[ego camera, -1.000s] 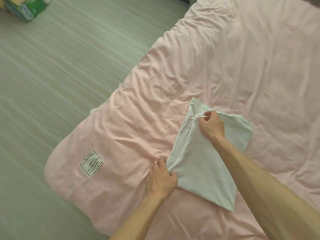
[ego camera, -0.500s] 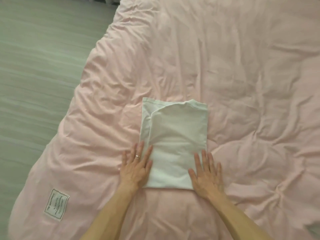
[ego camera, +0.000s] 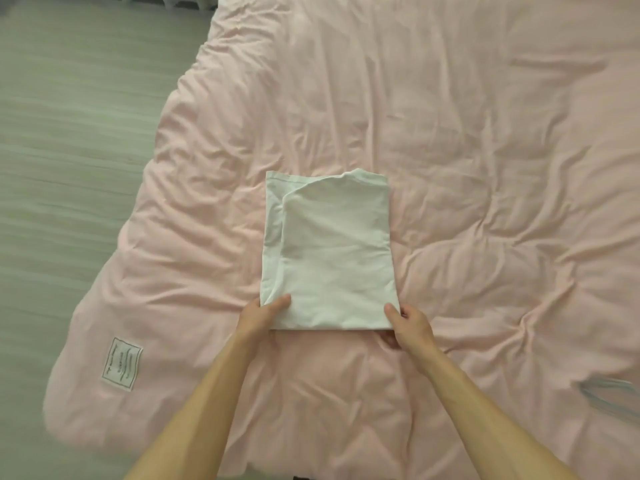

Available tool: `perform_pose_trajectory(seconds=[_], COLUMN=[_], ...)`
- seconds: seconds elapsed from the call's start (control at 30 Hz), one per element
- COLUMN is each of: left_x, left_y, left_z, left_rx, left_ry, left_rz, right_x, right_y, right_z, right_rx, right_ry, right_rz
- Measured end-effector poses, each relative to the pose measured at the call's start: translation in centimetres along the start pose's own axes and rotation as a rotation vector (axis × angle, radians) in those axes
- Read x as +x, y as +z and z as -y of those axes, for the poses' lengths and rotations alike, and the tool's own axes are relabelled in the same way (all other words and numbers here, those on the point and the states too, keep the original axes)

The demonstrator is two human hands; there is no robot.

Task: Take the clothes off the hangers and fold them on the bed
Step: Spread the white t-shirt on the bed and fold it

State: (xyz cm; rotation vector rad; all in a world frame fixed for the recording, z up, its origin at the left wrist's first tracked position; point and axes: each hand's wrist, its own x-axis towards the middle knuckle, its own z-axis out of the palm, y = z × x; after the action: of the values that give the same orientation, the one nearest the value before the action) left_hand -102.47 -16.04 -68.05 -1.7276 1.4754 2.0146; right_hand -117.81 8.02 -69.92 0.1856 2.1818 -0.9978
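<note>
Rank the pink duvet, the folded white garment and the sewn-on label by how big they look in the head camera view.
Largest: pink duvet, filling most of the view.
Next: folded white garment, lying on it.
Smallest: label near the duvet's corner, clearly smaller than the garment.

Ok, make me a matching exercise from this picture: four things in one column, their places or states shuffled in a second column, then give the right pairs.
Column one:
1. white garment
2. sewn label
3. left hand
4. right hand

Column two:
a. on the near-left corner of the pink duvet
b. grips the garment's near-right corner
c. lies folded in the middle of the duvet
d. grips the garment's near-left corner, thumb on top

Pairs: 1-c, 2-a, 3-d, 4-b.
</note>
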Motion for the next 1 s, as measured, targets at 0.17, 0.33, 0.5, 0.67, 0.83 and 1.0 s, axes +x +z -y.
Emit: perform_pose_trajectory(seconds=[0.17, 0.33, 0.5, 0.67, 0.83, 1.0], left_x=[-3.6, -8.9, -14.4, -16.6, -17.6, -17.2], left_y=[-0.8, 0.2, 0.9, 0.8, 0.5, -1.2], left_z=[0.1, 3.2, 8.8, 12.0, 10.5, 8.8], left_rx=[0.079, 0.198, 0.147, 0.264, 0.311, 0.362], left_ry=[0.027, 0.077, 0.190, 0.211, 0.098, 0.066], left_rz=[0.135, -0.031, -0.003, 0.014, 0.095, 0.291], right_x=[-1.7, -5.6, -10.3, -13.2, -12.8, -12.4], right_y=[-1.5, -4.2, -5.9, -6.8, -7.6, -8.5], right_z=[-0.3, -2.1, -6.6, -9.2, -8.9, -6.6], right_rx=[-0.056, -0.004, 0.111, 0.049, 0.000, 0.026], right_ry=[-0.075, -0.097, -0.105, -0.122, -0.065, -0.019], right_rz=[-0.050, -0.038, 0.000, 0.083, 0.158, 0.309])
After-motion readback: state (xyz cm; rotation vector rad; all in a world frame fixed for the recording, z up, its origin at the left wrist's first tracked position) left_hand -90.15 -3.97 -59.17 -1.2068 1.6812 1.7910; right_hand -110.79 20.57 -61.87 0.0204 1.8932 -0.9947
